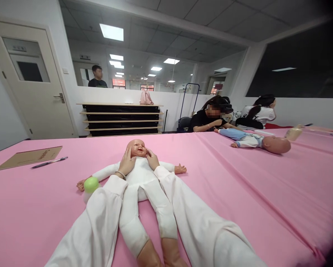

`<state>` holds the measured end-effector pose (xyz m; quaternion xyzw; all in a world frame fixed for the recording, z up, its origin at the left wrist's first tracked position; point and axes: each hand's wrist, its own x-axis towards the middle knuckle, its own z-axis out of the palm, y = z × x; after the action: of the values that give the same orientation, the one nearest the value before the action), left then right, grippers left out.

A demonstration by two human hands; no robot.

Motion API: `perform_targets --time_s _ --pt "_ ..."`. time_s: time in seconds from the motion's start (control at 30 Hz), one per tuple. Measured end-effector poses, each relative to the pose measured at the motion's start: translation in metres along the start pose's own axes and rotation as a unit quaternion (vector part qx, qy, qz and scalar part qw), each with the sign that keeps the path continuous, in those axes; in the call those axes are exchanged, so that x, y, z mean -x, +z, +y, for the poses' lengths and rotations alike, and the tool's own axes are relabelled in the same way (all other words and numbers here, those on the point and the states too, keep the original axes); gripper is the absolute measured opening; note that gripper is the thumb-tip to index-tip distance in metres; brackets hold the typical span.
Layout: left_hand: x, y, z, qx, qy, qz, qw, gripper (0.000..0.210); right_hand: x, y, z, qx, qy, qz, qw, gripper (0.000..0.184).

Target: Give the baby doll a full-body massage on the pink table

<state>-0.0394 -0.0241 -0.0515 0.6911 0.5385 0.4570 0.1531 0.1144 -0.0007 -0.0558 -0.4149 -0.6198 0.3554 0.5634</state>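
The white-suited doll (141,172) lies on its back on the pink-covered worktop (224,189), directly in front of the wearer, head away and bare lower legs nearest, its face between the two hands. At far left, a pale door (32,81) stands in the wall. Near the worktop's left part lies a brown notebook (29,157), with a pen (49,162) just beside its near edge. Behind the worktop, a person in a dark top (97,78) shows through the glass above a low shelf unit (123,113). A green-topped container (91,184) is beside the doll's outstretched hand on this side, close to the wearer's sleeve.

The left hand (125,163), with a beaded bracelet (121,174) at the wrist, rests along the doll's cheek; its fingers are extended, not curled round anything. A pink bag (146,98) sits on the shelf unit. The right hand (153,159) mirrors this on the other cheek, fingers stretched along the side of the head, likewise without a closed grip. The doll's other arm reaches out past this wrist.

Further right, a co-worker in black (208,118) leans at the worktop's edge near a second doll (247,140) in blue and white clothes. Beyond are a person in white (262,111) and a pale bottle (293,132).
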Motion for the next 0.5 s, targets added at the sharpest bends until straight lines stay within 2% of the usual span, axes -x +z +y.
perform_targets --time_s 0.1,0.13,0.23,0.33,0.4,0.43,0.5 --pt "0.037 -0.02 0.012 -0.053 -0.008 -0.07 0.996 0.048 0.008 -0.002 -0.01 0.011 0.024 0.001 1.0 0.04" --pt "0.055 -0.028 0.015 -0.061 -0.002 -0.077 0.995 0.044 0.012 -0.003 -0.013 0.016 0.033 0.005 0.999 0.041" --pt "0.113 -0.056 0.021 -0.129 0.117 -0.061 0.983 0.041 0.024 -0.004 -0.025 0.034 0.051 0.033 0.998 0.049" --pt "0.158 -0.083 0.019 -0.225 0.264 0.028 0.937 0.047 0.047 0.001 -0.05 -0.001 0.044 0.027 0.999 0.057" --pt "0.171 -0.097 0.018 -0.26 0.338 0.113 0.897 0.058 0.067 0.009 -0.075 -0.112 0.073 -0.016 0.991 0.054" --pt "0.172 -0.102 0.018 -0.266 0.348 0.166 0.884 0.063 0.078 0.013 -0.088 -0.182 0.111 -0.07 0.975 0.053" --pt "0.171 -0.107 0.018 -0.26 0.322 0.26 0.872 0.07 0.1 0.02 -0.11 -0.327 0.189 -0.193 0.906 0.049"
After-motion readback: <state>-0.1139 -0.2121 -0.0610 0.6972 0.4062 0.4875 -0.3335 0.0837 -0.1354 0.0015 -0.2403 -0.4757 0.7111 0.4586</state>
